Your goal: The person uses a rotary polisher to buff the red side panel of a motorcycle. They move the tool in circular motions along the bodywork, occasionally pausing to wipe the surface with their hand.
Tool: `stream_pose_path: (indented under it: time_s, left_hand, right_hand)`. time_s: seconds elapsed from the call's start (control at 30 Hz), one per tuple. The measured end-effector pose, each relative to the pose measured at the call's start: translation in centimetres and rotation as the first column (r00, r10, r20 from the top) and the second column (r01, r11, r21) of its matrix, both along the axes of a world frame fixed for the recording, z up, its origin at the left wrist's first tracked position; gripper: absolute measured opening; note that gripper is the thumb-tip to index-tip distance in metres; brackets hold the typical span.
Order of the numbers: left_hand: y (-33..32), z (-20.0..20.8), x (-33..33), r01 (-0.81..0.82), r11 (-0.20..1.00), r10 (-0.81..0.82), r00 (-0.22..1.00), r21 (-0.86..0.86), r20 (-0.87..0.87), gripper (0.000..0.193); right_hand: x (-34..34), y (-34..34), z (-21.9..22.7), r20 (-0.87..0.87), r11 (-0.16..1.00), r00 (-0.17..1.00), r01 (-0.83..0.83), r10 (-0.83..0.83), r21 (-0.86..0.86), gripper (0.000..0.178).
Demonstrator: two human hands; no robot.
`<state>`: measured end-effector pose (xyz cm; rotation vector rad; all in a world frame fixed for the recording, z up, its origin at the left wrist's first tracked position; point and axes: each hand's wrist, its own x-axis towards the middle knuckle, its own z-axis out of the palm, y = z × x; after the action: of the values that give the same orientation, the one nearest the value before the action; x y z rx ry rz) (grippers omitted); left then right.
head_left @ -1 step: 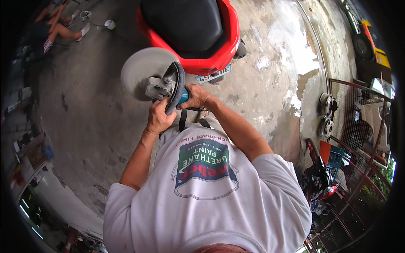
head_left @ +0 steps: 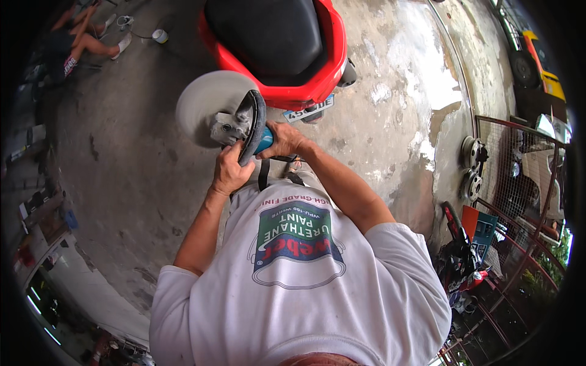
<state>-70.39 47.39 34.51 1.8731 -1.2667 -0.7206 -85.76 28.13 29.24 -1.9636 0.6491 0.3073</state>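
Note:
Both my hands hold a blue polisher (head_left: 264, 141) in front of my waist. Its large round white pad (head_left: 204, 100) is smeared by spinning, and a grey metal head (head_left: 227, 127) sits beside it. My left hand (head_left: 232, 171) is closed at the lower end of the black loop handle (head_left: 259, 119); that handle partly hides its fingers. Around the blue body my right hand (head_left: 284, 140) is wrapped. The pad's right edge appears next to the red tail of a motor scooter (head_left: 332, 64) with a black seat; whether they touch, I cannot tell.
A person's bare legs (head_left: 94, 46) show at the far left, near a small white tub (head_left: 160, 36). Wheel rims (head_left: 471, 152) stand at the right by a mesh rack (head_left: 506, 125). Another motorbike (head_left: 461, 262) is at the lower right. The concrete floor (head_left: 128, 152) is stained.

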Motion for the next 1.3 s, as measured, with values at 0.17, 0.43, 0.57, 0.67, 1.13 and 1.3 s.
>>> stream_pose_path:
  time_s: [0.17, 0.43, 0.57, 0.67, 1.13, 1.3]
  left_hand:
    - [0.4, 0.4, -2.2, 0.007, 0.997, -0.005, 1.000, 0.081, -0.025, 0.043]
    - [-1.2, 1.2, 0.4, 0.084, 0.996, -0.085, 0.992, -0.012, -0.092, 0.039]
    - [-0.2, -1.2, 4.6, 0.033, 0.998, -0.046, 0.954, -0.046, -0.296, 0.054]
    - [-0.2, -2.9, 8.0, -0.088, 0.995, 0.079, 0.981, -0.048, -0.176, 0.056]
    - [-5.2, -0.1, 5.2, -0.291, 0.954, 0.299, 0.939, 0.068, -0.173, 0.039]
    - [-4.5, 1.0, -0.3, -0.218, 0.974, 0.225, 0.951, 0.055, -0.214, 0.043]
  right_hand:
    - [-3.5, -0.2, 1.5, -0.049, 0.999, 0.998, -0.036, 0.034, -0.033, 0.109]
    - [-2.5, -3.6, 0.9, -0.020, 0.891, 0.994, -0.089, 0.110, 0.446, 0.092]
    - [2.0, -2.7, 0.0, -0.160, 0.948, 0.985, -0.009, 0.064, 0.319, 0.087]
    - [6.9, -1.4, 1.1, -0.312, 0.983, 0.949, 0.007, 0.051, 0.182, 0.087]
    - [4.4, -0.5, 2.9, -0.329, 0.997, 0.944, -0.002, -0.025, -0.083, 0.100]
    - [-1.7, 0.5, 3.0, -0.267, 0.999, 0.963, 0.042, -0.043, -0.012, 0.093]
